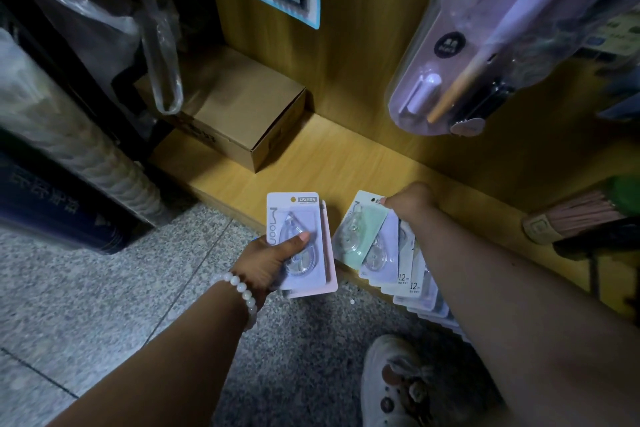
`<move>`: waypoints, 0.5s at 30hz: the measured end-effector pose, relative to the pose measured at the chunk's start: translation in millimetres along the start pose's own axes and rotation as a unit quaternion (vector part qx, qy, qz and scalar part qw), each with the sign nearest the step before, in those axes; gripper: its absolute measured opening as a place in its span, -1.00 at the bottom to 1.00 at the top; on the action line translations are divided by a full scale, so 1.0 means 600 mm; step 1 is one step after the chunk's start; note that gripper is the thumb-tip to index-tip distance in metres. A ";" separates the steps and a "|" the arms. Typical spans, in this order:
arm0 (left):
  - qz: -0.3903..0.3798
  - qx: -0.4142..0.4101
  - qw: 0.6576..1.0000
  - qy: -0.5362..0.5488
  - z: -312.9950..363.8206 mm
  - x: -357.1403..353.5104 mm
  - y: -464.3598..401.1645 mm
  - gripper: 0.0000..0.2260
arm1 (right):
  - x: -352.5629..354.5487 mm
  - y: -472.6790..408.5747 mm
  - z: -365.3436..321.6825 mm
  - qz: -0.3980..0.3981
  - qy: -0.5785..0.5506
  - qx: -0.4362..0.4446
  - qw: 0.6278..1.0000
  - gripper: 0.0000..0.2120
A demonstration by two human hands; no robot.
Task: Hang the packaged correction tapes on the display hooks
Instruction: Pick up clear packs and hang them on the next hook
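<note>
Left hand (266,262) grips a small stack of packaged correction tapes (301,243); right hand (412,201) pinches the top of a fanned pile (391,253) above the low shelf (311,163). None appears hung yet.

Both forearms bare, no sleeves in view. Left wrist: single-strand bracelet of round, milky-white glossy beads (244,295). At 5 o'clock in frame, a pale, off-white clog-style shoe (394,388) with dark and tan round charms on its upper.
</note>
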State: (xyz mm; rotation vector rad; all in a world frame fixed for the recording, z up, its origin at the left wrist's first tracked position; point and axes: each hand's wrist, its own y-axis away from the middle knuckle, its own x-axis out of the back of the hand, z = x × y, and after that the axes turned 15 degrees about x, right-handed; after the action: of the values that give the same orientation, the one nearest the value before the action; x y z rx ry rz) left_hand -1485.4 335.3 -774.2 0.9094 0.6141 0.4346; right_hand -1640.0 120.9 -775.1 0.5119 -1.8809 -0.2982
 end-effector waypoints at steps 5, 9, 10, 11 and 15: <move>0.029 -0.006 1.000 -0.004 0.006 0.012 0.022 -0.79 | 0.009 0.019 -0.022 -0.001 -0.252 0.033 0.967 -0.76; 0.069 -0.016 0.997 -0.003 0.012 0.039 0.042 -0.55 | 0.023 0.054 -0.046 -0.026 -0.299 0.072 0.951 -0.77; 0.088 -0.022 0.996 0.000 0.014 0.047 0.047 -0.55 | 0.026 0.062 -0.053 -0.032 -0.312 0.083 0.946 -0.75; 0.104 -0.030 0.994 0.003 0.017 0.054 0.054 -0.60 | 0.029 0.070 -0.062 -0.037 -0.324 0.092 0.941 -0.76; 0.181 -0.065 0.981 0.009 0.023 0.085 0.077 -0.57 | 0.044 0.103 -0.097 -0.056 -0.368 0.123 0.920 -0.79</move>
State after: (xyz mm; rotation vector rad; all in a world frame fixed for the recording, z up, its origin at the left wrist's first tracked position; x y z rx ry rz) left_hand -1442.5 382.8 -744.9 0.8934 0.4286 0.8021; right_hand -1606.5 164.1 -705.3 0.7488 -2.6490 -0.3639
